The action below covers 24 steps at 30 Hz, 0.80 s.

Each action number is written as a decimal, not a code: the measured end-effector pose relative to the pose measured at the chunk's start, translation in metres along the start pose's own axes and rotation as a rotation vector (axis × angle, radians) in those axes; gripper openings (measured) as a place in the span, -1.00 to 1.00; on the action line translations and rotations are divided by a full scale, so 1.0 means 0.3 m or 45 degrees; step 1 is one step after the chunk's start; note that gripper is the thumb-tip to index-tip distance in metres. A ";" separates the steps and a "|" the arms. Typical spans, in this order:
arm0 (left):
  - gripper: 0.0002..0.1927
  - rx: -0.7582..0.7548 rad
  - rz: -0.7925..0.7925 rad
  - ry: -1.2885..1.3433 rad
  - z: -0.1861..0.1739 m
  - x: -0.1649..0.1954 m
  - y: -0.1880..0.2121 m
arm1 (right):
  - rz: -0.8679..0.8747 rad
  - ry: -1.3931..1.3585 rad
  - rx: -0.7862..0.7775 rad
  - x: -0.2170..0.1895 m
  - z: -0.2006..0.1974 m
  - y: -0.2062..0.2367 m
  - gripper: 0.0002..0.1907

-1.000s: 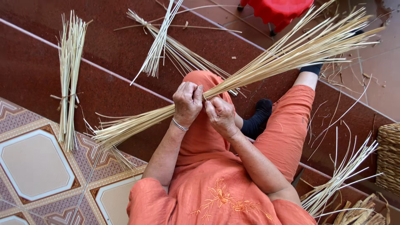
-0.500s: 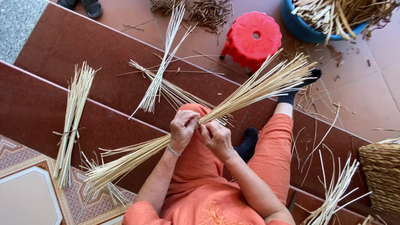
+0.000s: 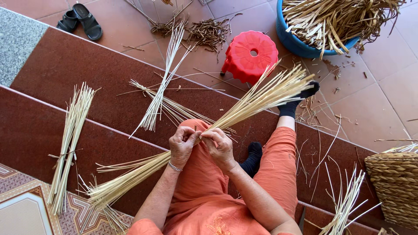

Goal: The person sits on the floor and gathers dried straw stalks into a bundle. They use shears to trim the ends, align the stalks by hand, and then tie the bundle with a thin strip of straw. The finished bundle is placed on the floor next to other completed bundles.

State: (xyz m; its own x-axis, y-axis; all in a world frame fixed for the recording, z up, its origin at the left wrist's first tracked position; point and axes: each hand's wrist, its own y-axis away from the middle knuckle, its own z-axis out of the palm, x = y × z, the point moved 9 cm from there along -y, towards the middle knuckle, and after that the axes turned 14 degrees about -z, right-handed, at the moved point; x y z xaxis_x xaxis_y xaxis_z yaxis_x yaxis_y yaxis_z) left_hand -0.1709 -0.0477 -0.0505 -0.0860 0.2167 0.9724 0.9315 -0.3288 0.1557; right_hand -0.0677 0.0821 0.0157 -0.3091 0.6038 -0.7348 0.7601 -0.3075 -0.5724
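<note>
A long bundle of pale straw stalks (image 3: 257, 99) lies slanted across my lap, from the lower left up to the upper right. My left hand (image 3: 183, 146) and my right hand (image 3: 220, 148) both grip it at its middle, fingers pinched close together above my orange-trousered knee. A silver bracelet sits on my left wrist. I sit on dark red steps with my legs stretched out in black socks.
A tied straw bundle (image 3: 67, 146) lies on the step at left, and two crossed bundles (image 3: 159, 98) lie ahead. A red plastic stool (image 3: 250, 54), a blue tub of straw scraps (image 3: 300, 41), black sandals (image 3: 80, 19) and a woven basket (image 3: 394, 187) stand around.
The view has tilted up and away, showing more of the floor ahead: stool, tub and sandals. Both hands stay on the bundle's middle, with only small finger movements.
</note>
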 end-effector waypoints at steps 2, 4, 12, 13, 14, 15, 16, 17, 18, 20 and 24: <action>-0.84 -0.024 0.211 -0.074 0.004 0.054 0.016 | -0.062 -0.027 0.020 -0.012 -0.001 -0.009 -0.85; -0.83 -0.045 0.431 -0.168 0.008 0.107 0.041 | -0.153 0.028 0.006 -0.033 -0.001 -0.022 -0.85; -0.73 -0.059 0.704 -0.368 0.042 0.130 0.079 | -0.578 0.415 -0.332 -0.083 0.065 -0.032 -0.76; -0.71 -0.054 0.664 -0.363 0.042 0.117 0.075 | -0.568 0.423 -0.324 -0.073 0.064 -0.029 -0.77; -0.70 -0.046 0.629 -0.357 0.042 0.106 0.070 | -0.563 0.433 -0.314 -0.063 0.064 -0.028 -0.77; -0.68 -0.039 0.594 -0.352 0.042 0.095 0.065 | -0.557 0.442 -0.304 -0.053 0.065 -0.026 -0.78; -0.68 -0.032 0.607 -0.362 0.043 0.094 0.069 | -0.456 0.417 -0.271 -0.025 0.062 -0.027 -0.80; -0.69 -0.025 0.620 -0.372 0.047 0.093 0.074 | -0.356 0.391 -0.240 0.002 0.061 -0.028 -0.83; -0.69 -0.016 0.635 -0.384 0.050 0.094 0.079 | -0.258 0.364 -0.208 0.027 0.060 -0.028 -0.86; -0.71 0.050 0.576 -0.383 0.041 0.085 0.077 | -0.128 0.298 -0.112 0.056 0.049 -0.025 -0.88; -0.74 0.102 0.561 -0.370 0.037 0.085 0.083 | 0.211 0.181 -0.070 0.120 0.050 -0.008 -0.80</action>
State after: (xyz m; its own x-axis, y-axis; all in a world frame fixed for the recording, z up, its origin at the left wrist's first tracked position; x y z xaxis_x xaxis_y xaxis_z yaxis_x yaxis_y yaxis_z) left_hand -0.1461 -0.0402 -0.0236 0.4106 0.3233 0.8526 0.8822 -0.3774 -0.2817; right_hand -0.0893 0.0935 -0.0147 -0.0968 0.6470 -0.7563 0.8249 -0.3731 -0.4247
